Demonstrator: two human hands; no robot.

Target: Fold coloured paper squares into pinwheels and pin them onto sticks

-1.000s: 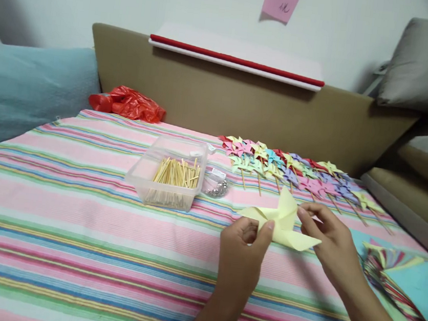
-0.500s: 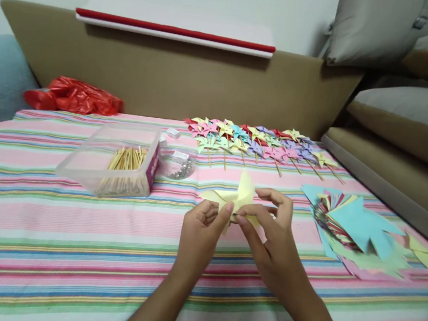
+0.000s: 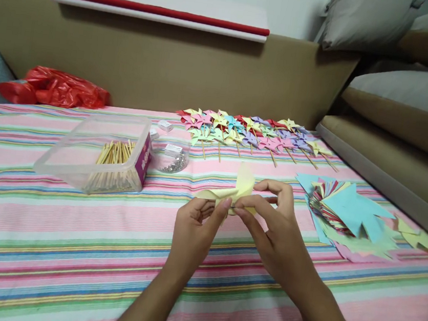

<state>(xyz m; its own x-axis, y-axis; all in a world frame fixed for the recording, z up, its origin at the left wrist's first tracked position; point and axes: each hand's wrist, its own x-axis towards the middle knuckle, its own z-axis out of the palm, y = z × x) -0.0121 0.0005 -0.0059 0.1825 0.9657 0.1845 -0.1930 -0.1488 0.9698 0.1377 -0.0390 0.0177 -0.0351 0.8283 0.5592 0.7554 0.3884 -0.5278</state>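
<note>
In front of me, above the striped cloth, I hold a pale yellow paper pinwheel [image 3: 245, 180] with folded blades. My left hand [image 3: 199, 220] pinches it between thumb and fingers from the left side. At its middle, the thumb and forefinger of my right hand [image 3: 271, 221] close on a tiny dark, thin pin [image 3: 234, 207], mostly covered by the fingertips. The other right fingers are bent behind the paper. Both hands meet close together at the pinwheel's centre.
A clear plastic box [image 3: 82, 166] of wooden sticks [image 3: 115, 159] stands left, beside a round clear container [image 3: 155, 163] with small metal pieces. Finished pinwheels [image 3: 248, 131] lie at the back. Cut paper sheets [image 3: 359, 208] are piled right. A red plastic bag [image 3: 67, 87] lies back left.
The view has shifted, so the surroundings sit further left and higher. My hands stay on the yellow pinwheel, its blades slightly turned; the right fingertips remain at its centre.
</note>
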